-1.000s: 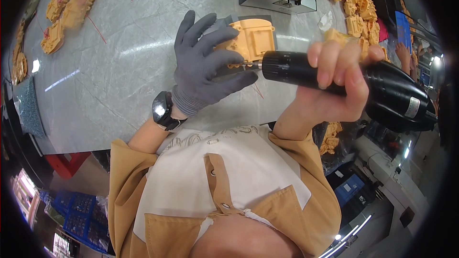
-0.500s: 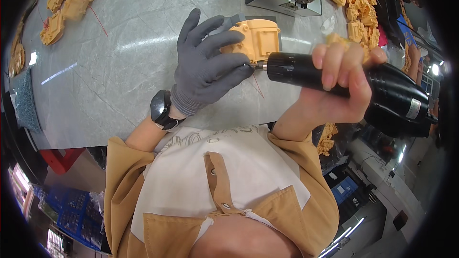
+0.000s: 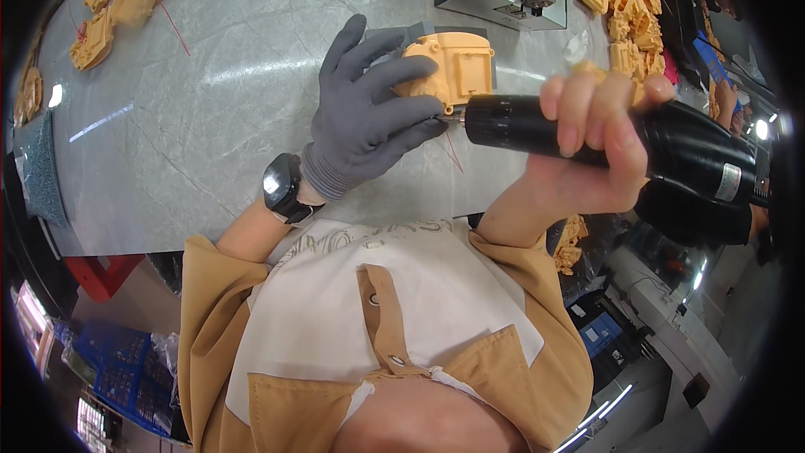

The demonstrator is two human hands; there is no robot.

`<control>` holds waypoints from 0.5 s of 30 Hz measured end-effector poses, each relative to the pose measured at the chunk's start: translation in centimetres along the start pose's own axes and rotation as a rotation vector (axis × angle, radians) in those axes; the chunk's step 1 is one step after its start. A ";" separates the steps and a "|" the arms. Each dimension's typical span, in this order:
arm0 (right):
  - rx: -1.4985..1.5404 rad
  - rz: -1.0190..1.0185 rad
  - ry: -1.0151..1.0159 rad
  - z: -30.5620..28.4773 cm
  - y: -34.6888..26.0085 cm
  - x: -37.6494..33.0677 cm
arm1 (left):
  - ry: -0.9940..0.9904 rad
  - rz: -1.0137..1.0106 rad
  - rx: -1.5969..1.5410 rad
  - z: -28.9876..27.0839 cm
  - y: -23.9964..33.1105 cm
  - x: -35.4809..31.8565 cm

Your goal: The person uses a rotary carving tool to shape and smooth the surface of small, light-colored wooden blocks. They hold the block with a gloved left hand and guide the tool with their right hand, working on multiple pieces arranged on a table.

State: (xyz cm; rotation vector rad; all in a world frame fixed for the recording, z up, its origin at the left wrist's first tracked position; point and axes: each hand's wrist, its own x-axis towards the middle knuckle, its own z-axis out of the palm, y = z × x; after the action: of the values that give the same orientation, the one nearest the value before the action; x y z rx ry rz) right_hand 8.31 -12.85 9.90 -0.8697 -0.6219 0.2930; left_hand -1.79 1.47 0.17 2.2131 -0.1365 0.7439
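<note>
Gloved left hand [image 3: 365, 113]: we are holding its thumb and forefinger nearly together around the tip of the bit [image 3: 456, 117]; whether they are pinching anything, we cannot tell. The next finger is reaching over the left side of the housing, while the outer two are fanning out, well apart.
Bare right hand [image 3: 620, 147]: we are wrapping its fingers firmly about the black screwdriver [image 3: 513, 123], which is lying nearly level and pointing left.
Orange-yellow housing [image 3: 471, 71]: it is sitting on the bench [image 3: 226, 130] just above the bit, showing a raised rectangular panel, a rounded top edge and small lugs.
Dark block [image 3: 503, 36]: it is showing behind the housing.
Red wire [image 3: 454, 153]: it is trailing below the bit.
</note>
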 end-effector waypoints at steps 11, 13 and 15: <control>-0.056 0.048 -0.069 0.1 -0.3 0.1 | -0.030 0.055 0.003 0.1 0.0 -0.3; -0.069 0.048 -0.106 0.1 -0.3 0.1 | -0.022 0.061 0.013 0.2 0.1 -0.1; -0.080 0.041 -0.150 0.2 -0.2 0.2 | -0.003 0.073 0.030 0.2 0.2 0.0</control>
State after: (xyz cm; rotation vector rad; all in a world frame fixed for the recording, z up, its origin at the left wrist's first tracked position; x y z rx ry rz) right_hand 8.32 -12.81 10.25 -0.9437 -0.7596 0.3752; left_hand -1.74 1.25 0.23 2.2477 -0.2100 0.7876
